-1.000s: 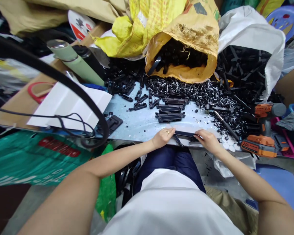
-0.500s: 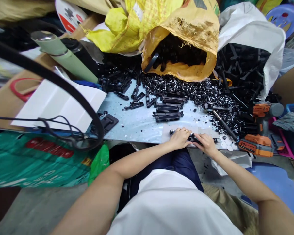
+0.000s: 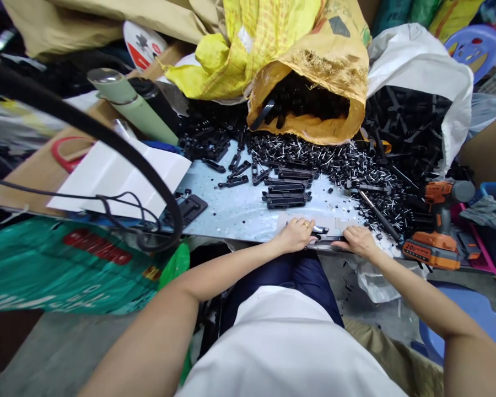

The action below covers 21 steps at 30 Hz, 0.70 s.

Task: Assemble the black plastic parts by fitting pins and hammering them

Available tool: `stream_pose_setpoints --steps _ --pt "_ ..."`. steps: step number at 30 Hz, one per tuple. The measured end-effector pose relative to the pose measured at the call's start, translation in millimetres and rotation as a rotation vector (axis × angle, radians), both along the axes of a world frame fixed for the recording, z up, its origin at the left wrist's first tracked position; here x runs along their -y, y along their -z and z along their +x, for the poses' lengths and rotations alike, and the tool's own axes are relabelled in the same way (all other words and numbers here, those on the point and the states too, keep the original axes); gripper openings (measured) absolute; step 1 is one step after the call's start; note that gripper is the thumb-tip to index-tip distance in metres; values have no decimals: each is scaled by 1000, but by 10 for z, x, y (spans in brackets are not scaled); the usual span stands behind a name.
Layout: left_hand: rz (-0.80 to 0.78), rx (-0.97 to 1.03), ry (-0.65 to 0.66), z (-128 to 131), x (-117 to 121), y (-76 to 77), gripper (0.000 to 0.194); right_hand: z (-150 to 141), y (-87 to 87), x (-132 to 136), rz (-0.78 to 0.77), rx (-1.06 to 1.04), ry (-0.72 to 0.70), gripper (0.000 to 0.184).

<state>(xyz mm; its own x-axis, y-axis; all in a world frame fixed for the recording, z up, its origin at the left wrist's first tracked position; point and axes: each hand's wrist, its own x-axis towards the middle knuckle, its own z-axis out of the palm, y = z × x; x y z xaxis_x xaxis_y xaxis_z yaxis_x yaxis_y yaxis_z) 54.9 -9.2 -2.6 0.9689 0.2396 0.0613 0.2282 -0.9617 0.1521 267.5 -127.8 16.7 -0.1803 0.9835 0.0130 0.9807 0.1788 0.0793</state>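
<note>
At the table's front edge my left hand (image 3: 296, 234) is closed round the left end of a long black plastic part (image 3: 325, 238). The fingers of my right hand (image 3: 359, 240) are closed on its right end, and both ends are hidden by the hands. Under the part lies a pale flat board (image 3: 339, 223). Just beyond my hands, several similar black plastic bars (image 3: 287, 198) lie side by side in a row.
A heap of small black pieces with metal pins (image 3: 326, 160) spreads before an orange sack (image 3: 310, 135). To the right are a hammer-like tool (image 3: 378, 212) and an orange cordless drill (image 3: 432, 245). A black curved cable or arm (image 3: 119, 146) crosses the left side.
My right hand has shifted a little right, moving farther from my left hand. More of the black part shows between them. The whole view has shifted slightly.
</note>
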Motion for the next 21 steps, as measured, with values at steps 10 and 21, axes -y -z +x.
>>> stream_pose_setpoints --steps 10,21 --pt "77 131 184 -186 -119 139 62 -427 59 75 47 67 146 56" --pt "-175 -25 -65 5 -410 -198 45 -244 -246 -289 -131 40 28 55"
